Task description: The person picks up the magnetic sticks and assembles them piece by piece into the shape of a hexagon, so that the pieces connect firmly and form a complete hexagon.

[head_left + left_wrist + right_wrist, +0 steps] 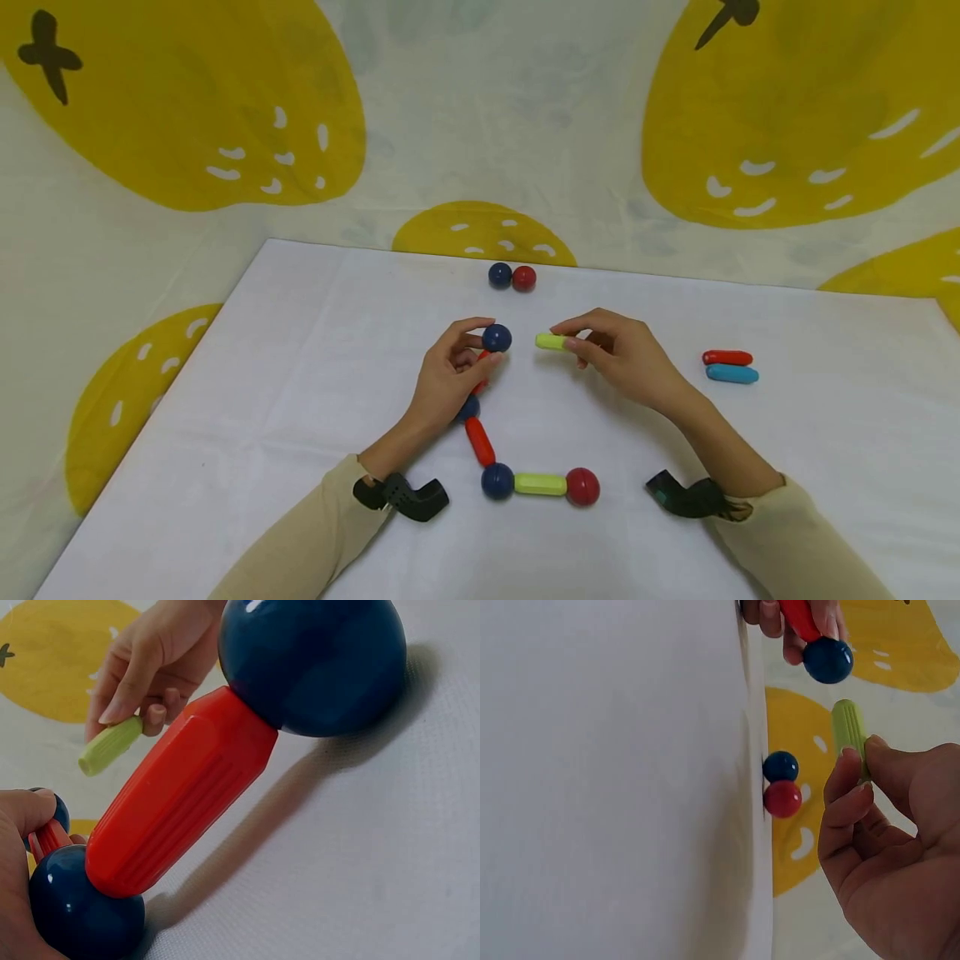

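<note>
My left hand (446,375) pinches a red rod (482,385) near a dark blue ball (497,338) on its upper end. Below, the joined chain runs through another blue ball (468,407), a second red rod (180,795), a blue ball (497,482), a yellow-green rod (540,484) and a red ball (582,487). Between thumb and fingers, my right hand (630,354) holds a loose yellow-green rod (848,729). One end of it points toward the held blue ball, with a gap between them. My left fingers partly hide the upper red rod.
A blue ball (500,275) and a red ball (524,278) sit side by side near the far edge of the white table (315,350). To the right lie a red rod (727,357) and a light blue rod (732,373). Patterned cloth (510,125) hangs behind.
</note>
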The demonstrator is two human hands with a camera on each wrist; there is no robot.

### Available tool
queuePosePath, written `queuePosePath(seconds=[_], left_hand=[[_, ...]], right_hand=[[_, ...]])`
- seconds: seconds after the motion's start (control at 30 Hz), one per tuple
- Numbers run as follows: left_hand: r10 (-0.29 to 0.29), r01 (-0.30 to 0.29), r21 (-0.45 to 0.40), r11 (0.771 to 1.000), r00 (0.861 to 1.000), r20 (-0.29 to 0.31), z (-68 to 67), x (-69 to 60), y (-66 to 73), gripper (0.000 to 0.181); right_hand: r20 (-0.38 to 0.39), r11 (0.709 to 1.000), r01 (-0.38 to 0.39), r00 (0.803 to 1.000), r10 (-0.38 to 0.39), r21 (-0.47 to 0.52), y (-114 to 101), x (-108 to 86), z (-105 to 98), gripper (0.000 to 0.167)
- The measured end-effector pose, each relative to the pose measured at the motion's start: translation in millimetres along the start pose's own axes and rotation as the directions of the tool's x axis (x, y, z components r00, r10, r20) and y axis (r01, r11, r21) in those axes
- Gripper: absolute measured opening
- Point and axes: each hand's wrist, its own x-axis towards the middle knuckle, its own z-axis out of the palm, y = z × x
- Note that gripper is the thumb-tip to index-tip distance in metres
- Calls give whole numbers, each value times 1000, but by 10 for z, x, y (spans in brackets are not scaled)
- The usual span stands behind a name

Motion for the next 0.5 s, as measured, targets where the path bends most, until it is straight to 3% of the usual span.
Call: queuePosePath(seconds=[0.5], left_hand=[[10, -10, 0, 1000, 1000, 5, 7, -2, -1, 43]], right_hand=[[17, 999, 48, 999, -48, 23, -120, 109, 145, 25]])
